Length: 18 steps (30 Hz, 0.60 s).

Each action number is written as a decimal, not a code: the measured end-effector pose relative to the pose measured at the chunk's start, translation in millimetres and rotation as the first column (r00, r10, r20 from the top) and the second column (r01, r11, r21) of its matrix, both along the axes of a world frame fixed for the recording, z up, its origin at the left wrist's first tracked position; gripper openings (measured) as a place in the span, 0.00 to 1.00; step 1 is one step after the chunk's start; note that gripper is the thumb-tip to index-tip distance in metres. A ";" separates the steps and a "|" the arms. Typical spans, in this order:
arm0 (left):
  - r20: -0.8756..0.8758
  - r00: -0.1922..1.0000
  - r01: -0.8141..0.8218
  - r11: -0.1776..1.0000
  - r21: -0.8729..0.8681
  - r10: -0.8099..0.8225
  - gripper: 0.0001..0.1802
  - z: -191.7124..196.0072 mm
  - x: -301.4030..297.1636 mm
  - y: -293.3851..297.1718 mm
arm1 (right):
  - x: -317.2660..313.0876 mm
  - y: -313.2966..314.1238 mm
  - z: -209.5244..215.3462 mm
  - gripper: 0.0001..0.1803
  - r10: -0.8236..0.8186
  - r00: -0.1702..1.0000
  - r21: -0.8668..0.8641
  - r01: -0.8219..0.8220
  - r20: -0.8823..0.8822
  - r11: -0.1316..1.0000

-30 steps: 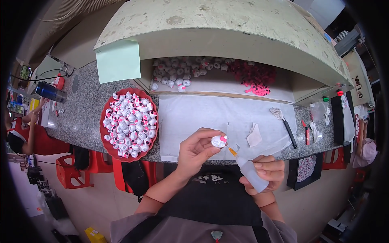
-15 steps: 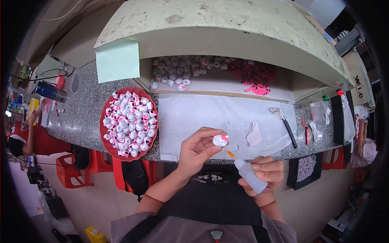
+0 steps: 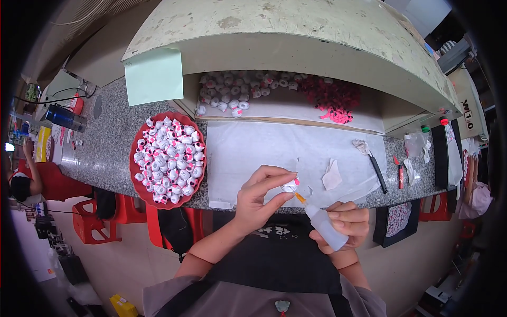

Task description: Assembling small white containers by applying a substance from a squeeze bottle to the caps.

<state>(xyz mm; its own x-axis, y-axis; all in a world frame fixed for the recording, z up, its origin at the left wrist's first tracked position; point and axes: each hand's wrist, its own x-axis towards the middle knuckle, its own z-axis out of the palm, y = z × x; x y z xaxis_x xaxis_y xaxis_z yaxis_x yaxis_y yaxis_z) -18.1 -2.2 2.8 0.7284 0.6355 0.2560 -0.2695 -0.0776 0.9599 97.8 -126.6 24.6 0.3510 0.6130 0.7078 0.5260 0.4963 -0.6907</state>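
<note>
Between thumb and fingertips, my left hand (image 3: 257, 198) pinches a small white piece with pink marks (image 3: 290, 186), round like a little figure head. My right hand (image 3: 346, 224) is wrapped round a translucent squeeze bottle (image 3: 326, 228), tilted up to the left. Its thin tip with an orange base (image 3: 300, 198) meets the lower side of the white piece, or comes very close; I cannot tell which. Left of my hands, a red scalloped bowl (image 3: 138, 186) is heaped with similar white and pink pieces (image 3: 169, 158).
White paper (image 3: 253, 153) covers the worktop, with a torn paper scrap (image 3: 331, 175) on it. A black-handled tool (image 3: 378, 173) and a red tube (image 3: 401, 177) lie to the right. Under the shelf (image 3: 296, 55) are more white pieces (image 3: 224, 92) and pink parts (image 3: 335, 100). Another person (image 3: 39, 179) works far left.
My left hand has turned the white piece slightly, so less of its pink marking shows. The bottle has barely moved. At far left, the other person's arm has shifted.
</note>
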 end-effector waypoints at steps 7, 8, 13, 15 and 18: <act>-0.021 0.999 -0.027 0.999 0.024 0.028 0.20 0.0 -0.2 0.2 | 0.4 -3.3 -3.4 0.31 0.007 0.999 0.032 -0.006 -0.040 0.999; -0.021 0.999 -0.030 0.999 0.028 0.031 0.19 -0.2 0.2 0.4 | 0.8 -4.0 -3.7 0.31 -0.004 0.999 0.022 0.005 -0.031 1.000; 0.004 1.000 -0.023 0.999 0.044 0.023 0.19 -4.7 2.1 2.7 | 3.4 0.7 -6.0 0.25 -0.031 0.999 0.006 0.031 -0.016 1.000; 0.028 0.994 -0.110 0.994 0.020 0.109 0.16 -7.6 2.1 6.8 | 9.4 3.3 -10.7 0.24 -0.054 0.995 0.048 0.058 -0.083 0.997; 0.108 0.969 -0.207 0.968 -0.144 0.223 0.21 -17.2 -4.6 23.1 | 30.6 11.1 -11.9 0.20 -0.123 0.969 -0.024 0.120 -0.214 0.992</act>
